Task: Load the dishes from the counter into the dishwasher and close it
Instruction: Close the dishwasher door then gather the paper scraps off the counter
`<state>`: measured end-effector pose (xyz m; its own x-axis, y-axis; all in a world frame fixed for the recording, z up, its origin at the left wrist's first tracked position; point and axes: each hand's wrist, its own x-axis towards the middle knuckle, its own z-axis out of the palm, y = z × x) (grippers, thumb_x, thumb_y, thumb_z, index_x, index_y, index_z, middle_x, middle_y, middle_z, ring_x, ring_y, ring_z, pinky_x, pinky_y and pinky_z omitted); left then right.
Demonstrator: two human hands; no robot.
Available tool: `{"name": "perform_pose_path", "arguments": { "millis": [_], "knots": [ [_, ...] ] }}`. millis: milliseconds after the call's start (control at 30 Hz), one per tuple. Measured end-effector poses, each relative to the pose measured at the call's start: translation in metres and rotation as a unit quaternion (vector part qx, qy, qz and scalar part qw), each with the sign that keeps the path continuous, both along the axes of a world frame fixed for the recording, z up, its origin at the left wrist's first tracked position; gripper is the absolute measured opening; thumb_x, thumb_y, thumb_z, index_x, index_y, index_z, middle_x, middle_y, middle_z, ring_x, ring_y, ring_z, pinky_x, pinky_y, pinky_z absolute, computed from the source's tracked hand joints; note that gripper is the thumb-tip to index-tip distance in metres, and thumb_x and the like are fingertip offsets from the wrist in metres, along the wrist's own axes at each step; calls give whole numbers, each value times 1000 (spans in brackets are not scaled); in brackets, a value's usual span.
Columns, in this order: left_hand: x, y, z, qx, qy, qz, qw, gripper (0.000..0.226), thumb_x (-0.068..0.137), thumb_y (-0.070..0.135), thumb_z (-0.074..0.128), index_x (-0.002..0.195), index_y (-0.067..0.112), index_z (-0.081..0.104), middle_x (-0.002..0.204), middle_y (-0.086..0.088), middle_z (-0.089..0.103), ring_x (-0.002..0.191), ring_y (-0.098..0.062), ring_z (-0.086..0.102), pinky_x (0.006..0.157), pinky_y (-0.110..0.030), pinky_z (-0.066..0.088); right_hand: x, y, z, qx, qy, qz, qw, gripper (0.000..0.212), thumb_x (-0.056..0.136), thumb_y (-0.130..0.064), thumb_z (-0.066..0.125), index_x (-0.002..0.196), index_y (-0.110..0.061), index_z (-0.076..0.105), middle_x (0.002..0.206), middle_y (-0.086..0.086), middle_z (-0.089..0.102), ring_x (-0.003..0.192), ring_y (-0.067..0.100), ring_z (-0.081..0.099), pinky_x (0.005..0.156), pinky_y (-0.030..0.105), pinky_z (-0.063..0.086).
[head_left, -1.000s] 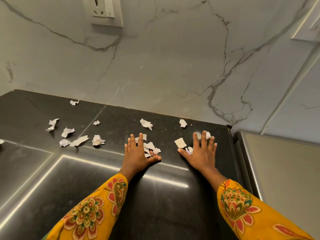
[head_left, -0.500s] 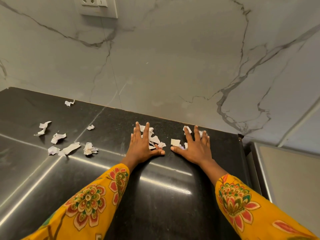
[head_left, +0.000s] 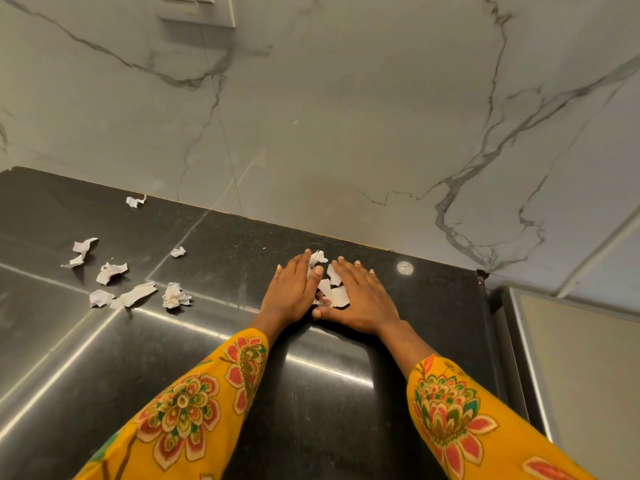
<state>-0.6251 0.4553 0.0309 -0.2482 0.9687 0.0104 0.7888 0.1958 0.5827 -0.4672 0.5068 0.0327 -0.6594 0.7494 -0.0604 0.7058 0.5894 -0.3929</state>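
**Hands closing on a heap of paper scraps; no dishes or dishwasher in view**

Both of your hands lie flat on the dark desk (head_left: 329, 393), fingers straight, palms down. The left hand (head_left: 292, 294) and right hand (head_left: 360, 299) are angled toward each other with only a narrow gap between them, and a small heap of scraps (head_left: 330, 289) is penned in that gap. Neither hand grips anything; the fingers press and herd rather than curl.

Task objects: no dish shows anywhere on the desk, and no dishwasher shows either. Their position cannot be told from this view, so no pointing direction or long axis can be logged for them. The heap itself is a loose clump with no clear axis.

Taking the heap as landmark: loose scraps (head_left: 135, 296) lie well off to its left, with one stray piece (head_left: 135, 201) farther left near the marble wall (head_left: 346, 116). To its right a pale spot (head_left: 404, 267) shows on the desk; beyond that the desk ends at a steel-edged appliance (head_left: 571, 358).

Risks, as judgement:
- Flat palms may slide over thin scraps, leaving pieces behind.
- Closing the gap quickly could squirt scraps out toward the wall.
- The left-hand scatter is untouched, so a single gather will miss it.
- This work appears aside from loading dishes; that task looks unstarted from here.
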Motion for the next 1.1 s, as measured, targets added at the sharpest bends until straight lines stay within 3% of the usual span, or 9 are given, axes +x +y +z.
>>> {"name": "perform_pose_path", "arguments": {
  "millis": [133, 200, 333, 533, 633, 767, 933, 1033, 1100],
  "knots": [
    [11, -8, 6, 49, -89, -5, 995, 48, 103, 35, 24, 143, 13, 39, 144, -7, 44, 134, -18, 37, 114, -35, 24, -8, -13, 0, -8, 14, -2, 1000, 120, 62, -82, 51, 151, -22, -2, 160, -1, -5, 147, 21, -4, 118, 39, -2],
    [20, -15, 11, 79, -137, -14, 987, 43, 104, 30, 26, 135, 13, 50, 132, -7, 55, 124, -19, 48, 101, -26, 33, -13, -18, -1, -4, 23, -5, 1000, 119, 64, -77, 51, 150, -22, -8, 159, 0, -10, 147, 21, -7, 118, 40, -2],
    [29, -24, 11, 84, -189, 20, 978, 41, 104, 28, 29, 113, 8, 63, 111, -10, 64, 103, -21, 58, 86, -27, 40, -21, -29, -3, -12, 62, -13, 998, 113, 64, -71, 44, 148, -25, -17, 159, -2, -13, 147, 19, -8, 120, 40, 0],
    [31, -32, 7, 154, -228, 99, 956, 27, 102, 22, 35, 104, 6, 57, 103, -4, 51, 96, -13, 49, 84, -19, 37, -24, -53, 1, 12, 85, 3, 996, 76, 88, -38, 54, 150, -18, 16, 158, 3, 11, 146, 20, 12, 120, 35, 11],
    [35, -40, 4, 139, -250, 110, 952, 23, 102, 27, 34, 104, 12, 52, 100, -3, 55, 94, -18, 53, 85, -30, 42, -25, -63, 0, 20, 120, -13, 993, 55, 90, -25, 52, 142, -15, 36, 149, 6, 31, 136, 24, 32, 112, 34, 29],
    [42, -54, 3, 112, -257, 110, 954, 31, 103, 31, 32, 108, 11, 54, 102, -9, 64, 97, -24, 59, 90, -39, 45, -26, -77, 0, 4, 150, -41, 988, 44, 94, -22, 48, 138, -14, 45, 137, 4, 45, 124, 23, 41, 104, 30, 36],
    [52, -73, 1, 161, -254, 90, 949, 27, 103, 23, 35, 99, 10, 58, 96, -6, 62, 92, -20, 58, 86, -36, 45, -30, -97, -4, -29, 212, -90, 973, 30, 95, -23, 48, 120, -10, 56, 122, 5, 52, 110, 21, 50, 97, 26, 40],
    [57, -83, 3, 152, -337, 118, 922, 27, 103, 26, 32, 104, 17, 58, 106, -5, 62, 100, -16, 57, 90, -28, 43, -33, -110, -4, -31, 249, -121, 960, 26, 92, -21, 53, 111, -5, 59, 116, 9, 53, 101, 18, 53, 87, 18, 42],
    [63, -92, 4, 149, -446, 164, 867, 32, 103, 29, 30, 117, 17, 58, 115, -4, 61, 109, -14, 56, 98, -27, 43, -34, -120, -1, -34, 267, -139, 953, 21, 91, -12, 57, 108, 0, 60, 117, 11, 51, 97, 14, 51, 79, 5, 34]
  ]
}}
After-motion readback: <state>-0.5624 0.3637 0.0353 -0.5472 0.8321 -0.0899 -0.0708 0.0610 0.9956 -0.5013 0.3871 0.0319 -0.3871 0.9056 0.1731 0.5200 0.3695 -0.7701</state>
